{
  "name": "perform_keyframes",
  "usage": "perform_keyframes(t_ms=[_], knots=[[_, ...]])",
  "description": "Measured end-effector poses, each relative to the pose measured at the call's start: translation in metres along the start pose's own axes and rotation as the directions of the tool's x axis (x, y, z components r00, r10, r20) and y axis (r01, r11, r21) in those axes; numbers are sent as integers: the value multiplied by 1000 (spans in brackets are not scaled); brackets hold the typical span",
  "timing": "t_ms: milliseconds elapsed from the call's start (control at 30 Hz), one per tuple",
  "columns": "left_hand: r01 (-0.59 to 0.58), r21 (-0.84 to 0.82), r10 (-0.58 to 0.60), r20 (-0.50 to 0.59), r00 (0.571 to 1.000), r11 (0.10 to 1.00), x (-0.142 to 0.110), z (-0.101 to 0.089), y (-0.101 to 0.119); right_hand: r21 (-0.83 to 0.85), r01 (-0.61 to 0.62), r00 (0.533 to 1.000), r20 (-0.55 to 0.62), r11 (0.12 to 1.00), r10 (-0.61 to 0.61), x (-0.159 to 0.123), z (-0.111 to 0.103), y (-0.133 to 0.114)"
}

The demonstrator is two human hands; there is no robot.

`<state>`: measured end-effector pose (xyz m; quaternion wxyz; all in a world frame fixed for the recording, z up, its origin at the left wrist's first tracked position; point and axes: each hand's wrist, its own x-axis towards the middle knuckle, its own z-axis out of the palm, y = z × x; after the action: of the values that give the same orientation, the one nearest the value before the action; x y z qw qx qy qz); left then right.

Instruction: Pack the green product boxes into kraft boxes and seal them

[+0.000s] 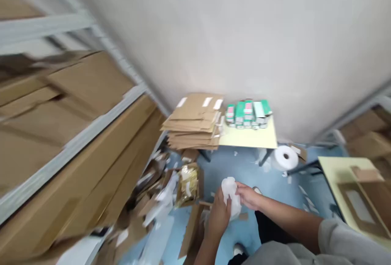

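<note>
Low in the middle of the head view, a white, soft-looking wrapped bundle (231,193) is held over the floor between both hands. My left hand (220,210) grips it from the left side, thumb across its front. From the right, my right hand (248,196) closes its fingers on the bundle's edge. What lies inside the white wrapping cannot be made out. Below and left of the hands an opened cardboard box (191,230) stands on the floor. Beside it is a carton (200,179) with gold-coloured packets.
A yellow table (247,138) by the wall bears stacked flat cardboard (195,114) and several green-and-white boxes (249,112). A large white roll (285,157) stands nearby. Shelving with cartons (100,163) lines the left. Another table (331,167) is at right. Scraps litter the blue floor.
</note>
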<state>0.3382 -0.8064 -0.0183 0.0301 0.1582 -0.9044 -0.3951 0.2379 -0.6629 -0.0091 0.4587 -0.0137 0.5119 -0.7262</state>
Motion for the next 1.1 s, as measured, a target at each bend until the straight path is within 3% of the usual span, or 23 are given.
perform_keyframes(t_ms=[67,133,200,300,400,500,600,733,867,1000,1100], knots=[[-140,-17,141,157,977,990,26,6,61,-65,119,988,-91,991,-125,-47,-33,-39],[-278,-21,274,262,925,960,50,26,123,-196,269,931,-197,943,-306,-89,-69,-72],[-406,-29,395,311,864,913,71,56,184,-383,390,797,-315,837,-515,-128,-109,-98],[-561,-77,546,373,750,824,88,110,269,-613,389,525,-466,688,-712,-186,-170,-126],[-649,-183,650,450,612,738,92,166,343,-630,355,299,-623,691,-722,-244,-220,-138],[-665,-341,722,521,455,665,87,214,404,-498,486,157,-759,718,-632,-299,-253,-139],[-636,-494,772,574,273,592,83,256,455,-437,603,59,-810,668,-583,-349,-270,-136],[-588,-637,807,588,47,498,82,306,512,-587,424,-33,-771,689,-636,-394,-284,-129],[-574,-708,795,587,-154,412,85,355,556,-608,301,-243,-794,735,-557,-404,-314,-117],[-682,-656,700,651,-294,323,92,402,585,-499,194,-413,-822,844,-392,-401,-353,-105],[-816,-546,634,703,-323,191,93,435,594,-306,91,-538,-816,948,-212,-401,-375,-98]])
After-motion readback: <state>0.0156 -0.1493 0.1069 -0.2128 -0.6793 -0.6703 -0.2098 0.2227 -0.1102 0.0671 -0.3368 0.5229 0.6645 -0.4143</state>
